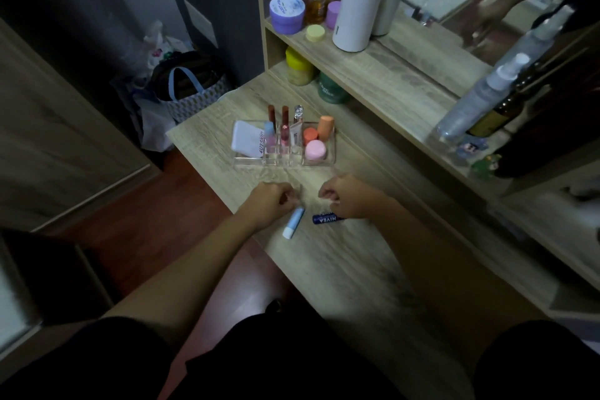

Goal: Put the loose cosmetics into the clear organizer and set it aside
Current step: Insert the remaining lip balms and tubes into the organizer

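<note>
Beside left grip (271,201), pale-blue stick (293,223) lies loose.

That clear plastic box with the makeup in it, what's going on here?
A person is tidying a wooden vanity table. The clear plastic organizer already holds several cosmetics. Two remain loose: a light blue lip balm stick by the left hand and a dark blue Nivea stick under the right hand. Neither is lifted yet.

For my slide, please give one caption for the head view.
Both hands reach two lip balms before the filled clear organizer.
</note>
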